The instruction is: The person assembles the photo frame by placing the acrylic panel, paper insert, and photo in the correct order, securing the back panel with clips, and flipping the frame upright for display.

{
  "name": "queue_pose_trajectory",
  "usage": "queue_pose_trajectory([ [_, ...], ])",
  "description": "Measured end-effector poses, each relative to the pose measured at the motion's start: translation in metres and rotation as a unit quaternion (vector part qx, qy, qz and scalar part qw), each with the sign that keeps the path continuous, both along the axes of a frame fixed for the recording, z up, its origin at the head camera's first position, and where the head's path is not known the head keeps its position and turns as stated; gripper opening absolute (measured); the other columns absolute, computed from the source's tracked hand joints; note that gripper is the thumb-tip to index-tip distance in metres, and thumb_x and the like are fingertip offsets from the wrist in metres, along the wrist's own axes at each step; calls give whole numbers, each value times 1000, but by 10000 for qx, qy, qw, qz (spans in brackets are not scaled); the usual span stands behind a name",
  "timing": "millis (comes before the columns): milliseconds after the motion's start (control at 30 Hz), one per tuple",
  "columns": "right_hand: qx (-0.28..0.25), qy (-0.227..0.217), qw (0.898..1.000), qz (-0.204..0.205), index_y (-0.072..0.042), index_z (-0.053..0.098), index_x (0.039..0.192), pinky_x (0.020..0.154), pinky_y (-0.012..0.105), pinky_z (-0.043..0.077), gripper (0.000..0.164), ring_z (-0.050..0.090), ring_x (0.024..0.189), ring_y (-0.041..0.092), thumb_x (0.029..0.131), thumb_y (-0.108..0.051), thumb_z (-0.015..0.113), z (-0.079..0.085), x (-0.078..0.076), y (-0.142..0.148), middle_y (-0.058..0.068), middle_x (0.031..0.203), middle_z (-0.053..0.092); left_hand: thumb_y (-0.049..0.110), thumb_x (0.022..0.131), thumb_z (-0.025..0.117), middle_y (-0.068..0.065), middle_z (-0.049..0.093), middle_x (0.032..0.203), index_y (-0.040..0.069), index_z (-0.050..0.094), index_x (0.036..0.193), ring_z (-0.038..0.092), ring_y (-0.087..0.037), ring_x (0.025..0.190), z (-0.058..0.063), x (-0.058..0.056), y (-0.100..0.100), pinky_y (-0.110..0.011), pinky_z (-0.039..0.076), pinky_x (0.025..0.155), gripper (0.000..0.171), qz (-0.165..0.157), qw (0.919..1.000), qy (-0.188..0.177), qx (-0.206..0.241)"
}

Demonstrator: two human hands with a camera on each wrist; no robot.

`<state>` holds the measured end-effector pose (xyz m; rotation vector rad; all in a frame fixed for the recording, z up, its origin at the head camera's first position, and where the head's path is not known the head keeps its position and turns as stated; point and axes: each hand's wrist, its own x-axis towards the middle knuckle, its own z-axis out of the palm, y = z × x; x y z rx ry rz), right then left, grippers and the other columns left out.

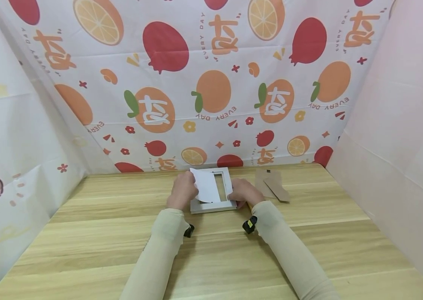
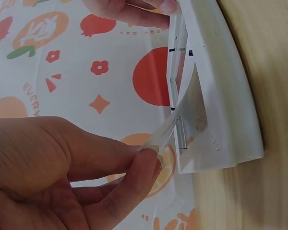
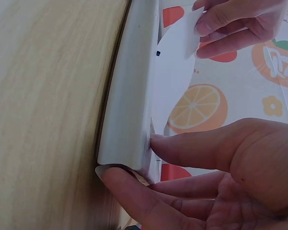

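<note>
A white picture frame [image 1: 215, 206] lies face down on the table, its rectangular opening partly showing. My left hand [image 1: 183, 191] pinches the edge of a white sheet of paper [image 1: 206, 186] between thumb and fingers. That sheet bends up out of the frame on its left side, as the left wrist view also shows. At the frame's right side my right hand [image 1: 246, 192] grips the border, thumb on the upper face and a finger at the lower edge in the right wrist view. Small black tabs [image 2: 191, 53] stand along the frame's inner edge.
A brown backing board [image 1: 261, 181] with a folded-out stand leg [image 1: 276, 190] lies right of the frame, close to my right hand. A fruit-print curtain [image 1: 211, 137] rises behind the wooden table [image 1: 128, 233], with pale curtains at both sides.
</note>
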<state>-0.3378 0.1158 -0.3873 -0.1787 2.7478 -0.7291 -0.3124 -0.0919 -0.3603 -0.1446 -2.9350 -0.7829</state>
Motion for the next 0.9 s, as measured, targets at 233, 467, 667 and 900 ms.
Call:
queue_pose_trajectory([
  [233,46,-28,10000,6,0,63,115,51,28,58,27,69,56,20,95,-13,73,-2,0,0,13,90,65,-12,75,57,1,26,64,13,30,61,29,-17,63,-1,1,1,-28,23,52,39,-26,10000,-33,29],
  [467,95,4,10000,4,1,63,116,52,29,58,28,69,56,20,95,-14,73,-1,-1,-1,14,92,66,-13,73,55,3,19,60,15,25,60,21,-14,59,0,2,0,-27,18,50,43,-65,9999,40,70],
  [667,126,-1,9999,-7,1,63,115,52,29,59,27,69,55,20,95,-14,73,-1,-1,0,14,92,65,-14,71,54,4,17,59,16,24,59,20,-13,58,2,3,1,-26,17,49,44,-118,9998,100,99],
  [900,69,14,10000,-2,2,62,119,51,29,58,30,70,56,21,96,-13,72,-2,-2,-1,15,93,66,-13,72,57,4,20,60,15,26,59,24,-14,60,1,1,0,-26,20,50,43,-103,9999,54,63],
])
